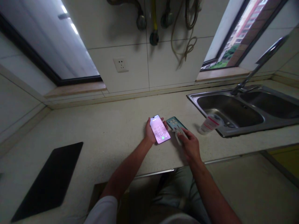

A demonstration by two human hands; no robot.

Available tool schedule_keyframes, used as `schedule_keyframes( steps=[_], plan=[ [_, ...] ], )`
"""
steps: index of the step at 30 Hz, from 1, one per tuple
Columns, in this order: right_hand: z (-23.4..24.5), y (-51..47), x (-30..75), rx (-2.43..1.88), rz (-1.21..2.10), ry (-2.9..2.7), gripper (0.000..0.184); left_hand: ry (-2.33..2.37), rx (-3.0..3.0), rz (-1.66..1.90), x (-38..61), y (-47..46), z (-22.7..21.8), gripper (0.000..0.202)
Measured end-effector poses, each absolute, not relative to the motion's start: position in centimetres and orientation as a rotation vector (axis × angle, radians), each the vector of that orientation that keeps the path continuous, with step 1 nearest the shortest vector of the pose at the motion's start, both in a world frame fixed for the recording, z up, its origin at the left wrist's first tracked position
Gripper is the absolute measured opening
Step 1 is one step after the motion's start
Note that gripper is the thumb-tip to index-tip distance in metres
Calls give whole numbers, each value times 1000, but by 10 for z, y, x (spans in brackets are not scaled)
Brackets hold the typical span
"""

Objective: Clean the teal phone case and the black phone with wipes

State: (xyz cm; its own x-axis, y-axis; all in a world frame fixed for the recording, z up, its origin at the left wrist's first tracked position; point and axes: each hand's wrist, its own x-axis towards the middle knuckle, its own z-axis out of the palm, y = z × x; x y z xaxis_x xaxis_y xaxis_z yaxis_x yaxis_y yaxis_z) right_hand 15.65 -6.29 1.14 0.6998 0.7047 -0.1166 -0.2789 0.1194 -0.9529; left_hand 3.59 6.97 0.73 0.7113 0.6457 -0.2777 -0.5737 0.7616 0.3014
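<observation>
My left hand (150, 132) is wrapped round a smartphone (160, 129), its lit pink-purple screen facing up with a keypad of round buttons and a green one at the bottom. Pinched in my right hand (190, 143) is a crumpled pale grey cloth (177, 132), somewhat blurred. Beyond that cloth lies a teal phone case (173, 120) with camera cut-outs, partly covered by the cloth and my fingers. The phone and the case are side by side, the phone on the left.
A clear plastic cup with red print (211, 123) stands tilted near the rim of the steel double sink (203, 113). On the left of the pale countertop (112, 124) lies a black flat panel (50, 180). Pipes and a wall socket (121, 65) are on the tiled wall.
</observation>
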Motion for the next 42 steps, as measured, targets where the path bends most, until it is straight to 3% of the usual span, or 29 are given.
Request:
schedule_keyframes(
  steps=[6,15,19,26,32,42],
  plan=[
    [46,-28,156,-1256,617,-775,39,424,290,783,33,73,6,75],
    [42,3,151,-1215,375,-1077,25,429,250,771,33,79,3,74],
    [39,24,155,-1349,129,-1439,32,441,235,720,38,76,-2,72],
    [33,44,134,-1603,-12,-2187,36,378,226,683,39,74,-2,81],
    [17,11,132,-1493,18,-2383,50,352,175,666,39,75,-5,96],
    [2,-66,169,-1268,-37,-2408,57,375,189,714,37,70,4,86]
  ],
)
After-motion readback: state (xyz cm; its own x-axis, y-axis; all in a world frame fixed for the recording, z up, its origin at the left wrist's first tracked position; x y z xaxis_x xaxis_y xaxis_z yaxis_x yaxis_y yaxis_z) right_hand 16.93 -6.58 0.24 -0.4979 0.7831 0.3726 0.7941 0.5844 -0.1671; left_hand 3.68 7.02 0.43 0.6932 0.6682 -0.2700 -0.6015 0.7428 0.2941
